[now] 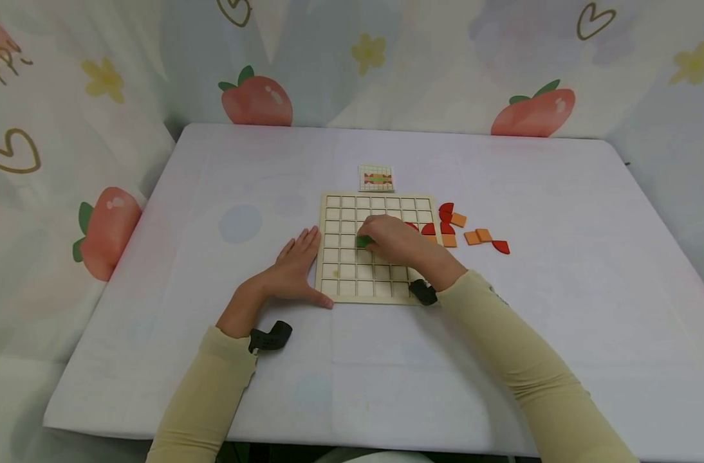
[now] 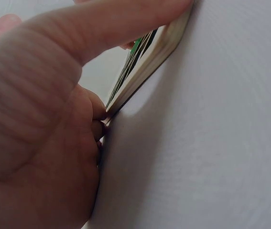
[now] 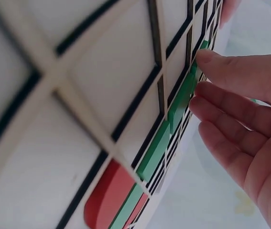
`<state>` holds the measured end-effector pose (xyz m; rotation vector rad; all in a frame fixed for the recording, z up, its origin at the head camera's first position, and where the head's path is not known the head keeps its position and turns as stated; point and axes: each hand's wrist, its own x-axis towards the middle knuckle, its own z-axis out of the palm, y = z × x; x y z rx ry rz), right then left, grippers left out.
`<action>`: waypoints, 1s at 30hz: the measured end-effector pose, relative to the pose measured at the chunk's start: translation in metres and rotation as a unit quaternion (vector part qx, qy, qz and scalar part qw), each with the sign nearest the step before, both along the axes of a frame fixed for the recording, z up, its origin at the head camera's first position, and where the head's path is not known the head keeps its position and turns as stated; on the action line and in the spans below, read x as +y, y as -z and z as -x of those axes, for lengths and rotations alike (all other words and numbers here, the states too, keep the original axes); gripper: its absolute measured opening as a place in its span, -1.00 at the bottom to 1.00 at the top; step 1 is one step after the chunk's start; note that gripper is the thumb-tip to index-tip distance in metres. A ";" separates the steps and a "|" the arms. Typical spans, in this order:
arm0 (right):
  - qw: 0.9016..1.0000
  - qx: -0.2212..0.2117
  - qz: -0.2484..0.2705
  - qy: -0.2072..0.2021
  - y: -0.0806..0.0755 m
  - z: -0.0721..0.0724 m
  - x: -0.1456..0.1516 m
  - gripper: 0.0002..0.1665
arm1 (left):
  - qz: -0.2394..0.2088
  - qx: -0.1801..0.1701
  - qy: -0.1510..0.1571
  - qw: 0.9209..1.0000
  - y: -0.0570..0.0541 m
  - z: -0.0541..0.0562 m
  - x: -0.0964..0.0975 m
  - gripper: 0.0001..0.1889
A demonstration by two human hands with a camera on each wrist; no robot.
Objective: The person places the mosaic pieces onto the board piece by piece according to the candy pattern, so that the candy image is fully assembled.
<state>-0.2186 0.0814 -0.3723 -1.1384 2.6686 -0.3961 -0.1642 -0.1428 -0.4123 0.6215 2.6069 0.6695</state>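
Observation:
A square wooden grid board (image 1: 347,299) lies on the table. My left hand (image 1: 294,270) rests along its left edge, fingers extended and thumb spread to the front corner; the board's side (image 2: 149,71) meets the fingers in the left wrist view. Over the board's middle, my right hand (image 1: 395,241) pinches a green tile (image 1: 363,241) between thumb and fingertips at the grid. In the right wrist view, green tiles (image 3: 154,150) sit in a row of cells, with a red quarter-round piece (image 3: 107,193) at the near end. The right hand hides part of that row in the head view.
Behind the board stands a small pattern card (image 1: 377,179) with a red, orange and green design. Loose red quarter-round pieces (image 1: 500,247) and orange square tiles (image 1: 472,238) lie right of the board. A white cloth (image 1: 155,257) covers the table.

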 end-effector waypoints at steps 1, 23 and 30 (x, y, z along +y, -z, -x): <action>1.000 -0.002 0.001 0.003 0.000 0.000 0.001 -0.81 | -0.001 0.000 -0.001 1.000 0.000 0.000 0.000 0.37; 0.999 -0.012 0.017 0.051 -0.008 -0.005 0.039 -0.68 | -0.006 0.001 0.005 1.000 0.002 0.000 0.000 0.37; 0.997 -0.024 0.017 0.069 -0.011 -0.005 0.045 -0.64 | -0.004 0.001 0.004 1.000 0.000 0.000 0.000 0.37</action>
